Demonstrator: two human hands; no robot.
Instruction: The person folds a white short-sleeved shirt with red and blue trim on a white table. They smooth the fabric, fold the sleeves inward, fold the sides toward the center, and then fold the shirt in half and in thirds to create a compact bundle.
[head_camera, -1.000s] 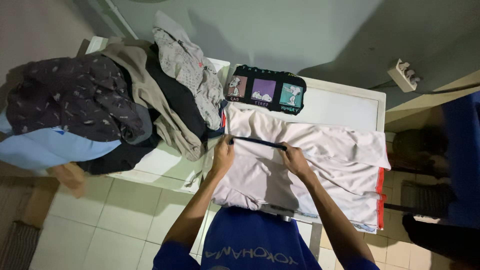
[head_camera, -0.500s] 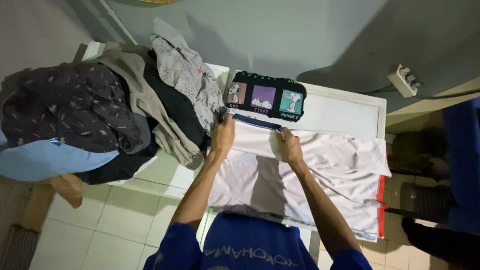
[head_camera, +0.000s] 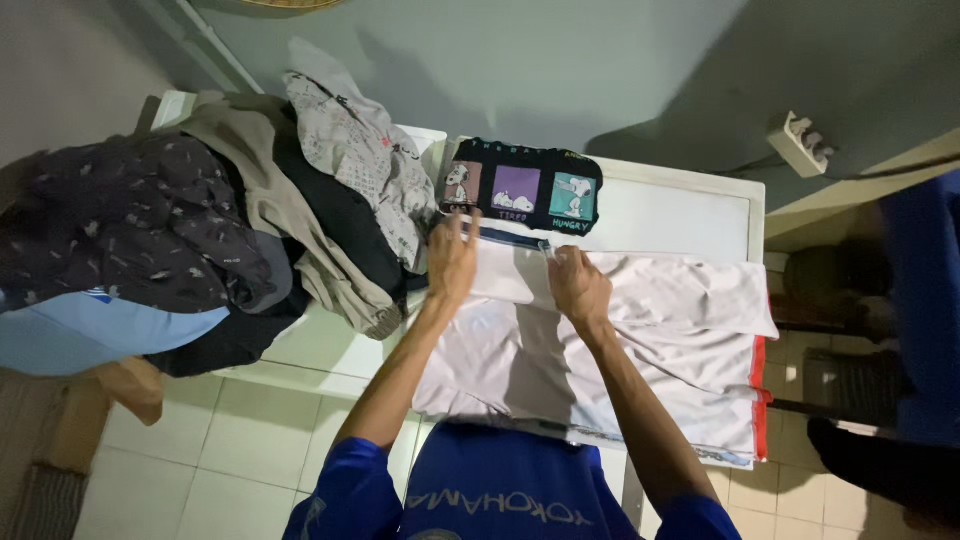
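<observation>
I see a white shirt (head_camera: 640, 340) spread flat across the lower middle of the frame, covering most of the white counter (head_camera: 680, 215) and hanging over its near edge; a red strip runs down its right-hand edge and a dark collar band shows along its top fold. My left hand (head_camera: 452, 262) lies at the upper left end of that fold, fingers spread apart and pressed flat on the cloth, holding nothing. My right hand (head_camera: 580, 285) sits just beside it to the right, fingers curled together and pinching the folded top edge of the shirt. Just above both hands, in the upper middle of the frame, a folded black shirt (head_camera: 520, 187) with three coloured cartoon panels lies on the counter, touching the white shirt's top edge. To the left, a heap of clothes (head_camera: 250, 230) fills the upper left of the frame: a grey patterned piece on top near my left hand, beige and black pieces under it, a dark speckled one further left, and a light blue one at the far left edge. Pale floor tiles (head_camera: 220, 470) show at the lower left.
</observation>
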